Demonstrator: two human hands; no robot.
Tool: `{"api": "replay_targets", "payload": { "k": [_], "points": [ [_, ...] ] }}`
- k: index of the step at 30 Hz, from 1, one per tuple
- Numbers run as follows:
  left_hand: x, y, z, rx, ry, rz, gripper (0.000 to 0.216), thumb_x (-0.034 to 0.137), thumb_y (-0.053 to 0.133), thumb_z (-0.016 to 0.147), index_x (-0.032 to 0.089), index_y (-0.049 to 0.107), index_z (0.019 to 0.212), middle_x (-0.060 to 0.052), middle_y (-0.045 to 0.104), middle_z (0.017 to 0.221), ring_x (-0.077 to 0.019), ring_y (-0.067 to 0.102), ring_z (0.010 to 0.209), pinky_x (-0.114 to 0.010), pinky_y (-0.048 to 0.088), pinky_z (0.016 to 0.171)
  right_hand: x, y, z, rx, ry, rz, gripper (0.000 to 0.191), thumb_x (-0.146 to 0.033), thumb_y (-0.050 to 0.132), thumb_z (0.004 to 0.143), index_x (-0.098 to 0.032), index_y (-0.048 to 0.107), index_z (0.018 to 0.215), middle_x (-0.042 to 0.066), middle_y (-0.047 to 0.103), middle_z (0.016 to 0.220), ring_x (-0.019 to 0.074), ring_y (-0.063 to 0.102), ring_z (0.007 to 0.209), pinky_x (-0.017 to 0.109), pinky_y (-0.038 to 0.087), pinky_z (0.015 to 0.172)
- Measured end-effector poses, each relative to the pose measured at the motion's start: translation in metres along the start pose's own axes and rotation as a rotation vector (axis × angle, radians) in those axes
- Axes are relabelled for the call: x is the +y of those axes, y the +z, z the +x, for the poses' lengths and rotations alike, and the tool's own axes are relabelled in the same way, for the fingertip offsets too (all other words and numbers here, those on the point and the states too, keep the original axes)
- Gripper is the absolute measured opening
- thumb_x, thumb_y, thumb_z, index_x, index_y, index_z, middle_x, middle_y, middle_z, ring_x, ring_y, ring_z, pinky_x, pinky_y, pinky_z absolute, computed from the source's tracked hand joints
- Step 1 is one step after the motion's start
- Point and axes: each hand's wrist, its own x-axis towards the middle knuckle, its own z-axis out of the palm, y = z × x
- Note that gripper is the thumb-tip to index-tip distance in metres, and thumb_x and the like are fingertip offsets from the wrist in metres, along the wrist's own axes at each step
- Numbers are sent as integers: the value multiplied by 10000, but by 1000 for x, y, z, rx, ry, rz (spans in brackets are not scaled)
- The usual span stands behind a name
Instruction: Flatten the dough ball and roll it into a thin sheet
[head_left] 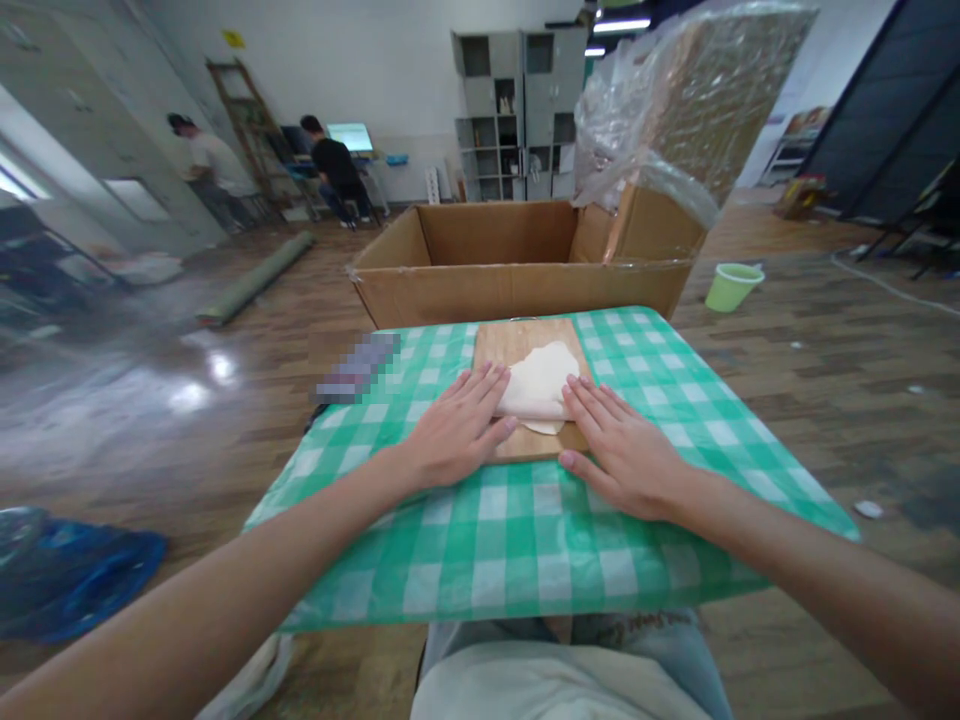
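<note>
A flat, uneven sheet of pale dough [553, 362] lies on a wooden board [500, 340]. Across its near part runs a pale roll-shaped form [534, 402]; whether it is a rolling pin or a folded edge of the dough I cannot tell. My left hand [466, 425] rests flat at the left end of this form, fingers stretched forward. At the right end, my right hand [619, 445] lies the same way, its fingertips touching the form and its thumb apart. A strip of dough shows on the near side, between the hands.
A green checked cloth [465, 540] covers the table. A blurred-out flat object [358, 368] lies at its left edge. Behind stands a big cardboard box [517, 290] with plastic-wrapped material. A green bucket [733, 287] is on the floor, right. Two people are in the background.
</note>
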Motion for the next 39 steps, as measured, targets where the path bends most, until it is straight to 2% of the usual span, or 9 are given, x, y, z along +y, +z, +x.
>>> {"api": "replay_targets", "payload": {
  "k": [4,9,12,15,18,23,30,34,39],
  "points": [
    [-27,4,48,-9,1,28,811,563,20,1091,55,320,1648,-150,280,1742,-245,175,1647,-419,131,1337,23,5,34,-25,99,21,914,-645,117,1085,64,329,1624,266,268,1707,349,198,1618,525,232,1315],
    [-59,11,107,-21,76,45,727,504,65,1111,100,360,1637,-139,346,1720,-238,230,1630,-398,188,1311,45,10,70,-43,153,26,959,-659,45,1071,61,428,1576,285,370,1659,365,237,1606,546,200,1316],
    [-69,15,133,-17,130,42,710,523,105,1110,124,387,1626,-131,355,1718,-258,226,1630,-421,192,1304,39,10,74,-62,153,112,937,-682,78,1069,12,459,1571,264,419,1642,365,306,1585,560,275,1290],
    [-72,17,144,-30,153,9,725,559,115,1105,138,379,1633,-109,341,1728,-252,224,1629,-411,202,1298,22,8,67,-51,153,139,985,-733,172,1051,59,374,1601,294,329,1679,385,255,1600,550,274,1294],
    [-71,15,141,-73,153,-4,721,575,117,1102,173,383,1638,-79,334,1734,-247,227,1628,-420,195,1300,8,5,60,-26,128,142,979,-744,236,1043,33,332,1631,275,279,1708,395,184,1618,578,247,1300],
    [-67,7,117,-95,109,-28,763,640,87,1087,205,424,1616,-74,387,1711,-245,320,1593,-411,258,1278,3,3,55,-42,49,176,982,-756,276,1034,16,329,1638,264,276,1714,398,185,1619,587,247,1299],
    [-61,2,89,-52,114,-15,848,675,43,1064,146,461,1579,-129,471,1650,-299,395,1550,-454,320,1253,-7,3,47,-37,-18,155,1043,-784,292,1016,60,310,1629,291,216,1721,396,163,1623,559,228,1309],
    [-55,-2,72,-41,99,-5,884,685,48,1056,90,447,1574,-169,490,1628,-319,380,1560,-478,292,1275,-14,5,42,-6,-38,123,1041,-804,326,995,10,310,1645,277,255,1716,403,191,1617,585,253,1293],
    [-50,-4,46,-34,93,-14,809,652,91,1072,130,411,1602,-137,474,1649,-284,347,1587,-481,221,1314,-25,6,37,5,-49,59,1102,-825,364,969,53,307,1632,323,251,1700,434,203,1608,589,245,1291]
  ]
}}
